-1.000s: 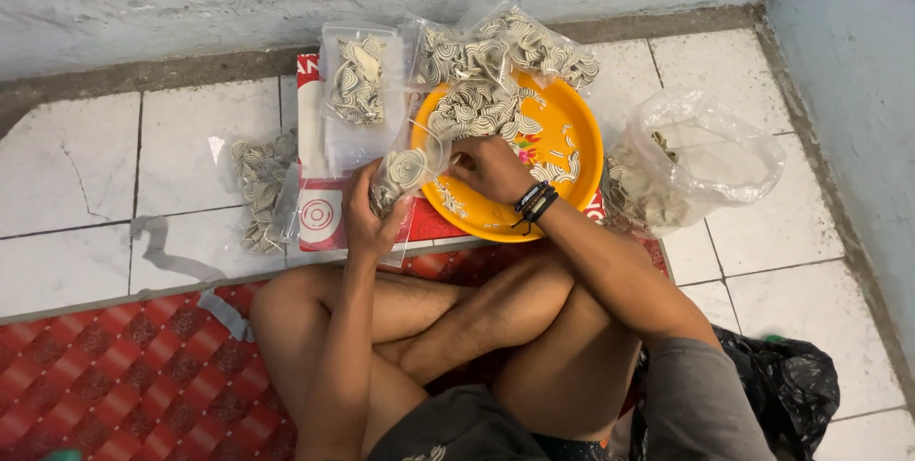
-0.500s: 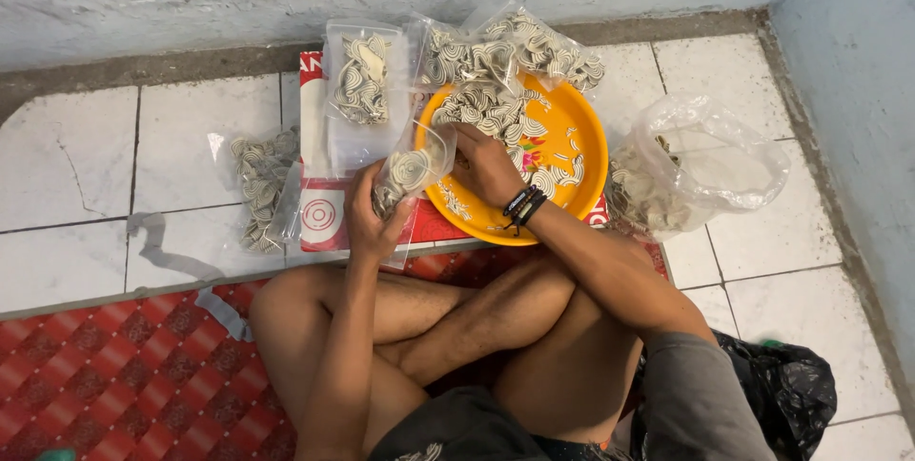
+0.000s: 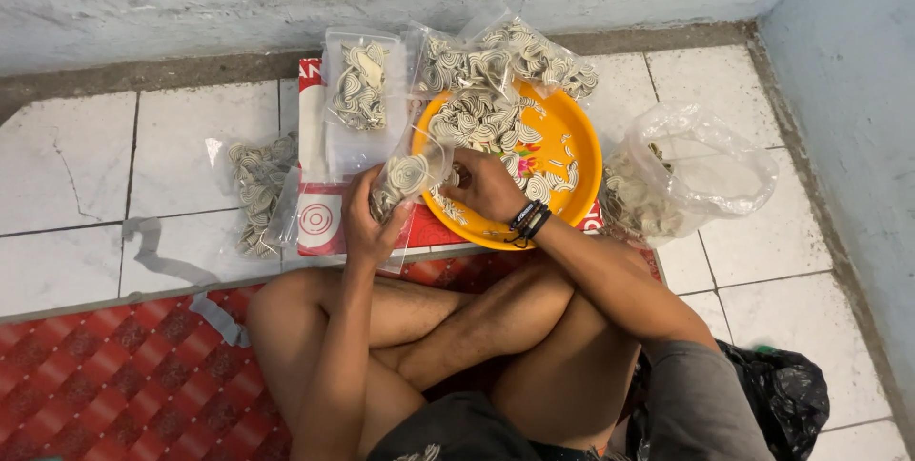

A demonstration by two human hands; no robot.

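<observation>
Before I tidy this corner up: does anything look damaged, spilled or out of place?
A strip of grey tape lies loose and twisted across the floor tiles and red mat. One tile shows hairline cracks. The spiral snacks stay within the orange tray and bags; nothing spilled.

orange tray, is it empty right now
No, the orange tray still holds a pile of pale swirl-patterned snacks along its far side.

Black bag (image 3: 777, 399) partly behind knee
</observation>
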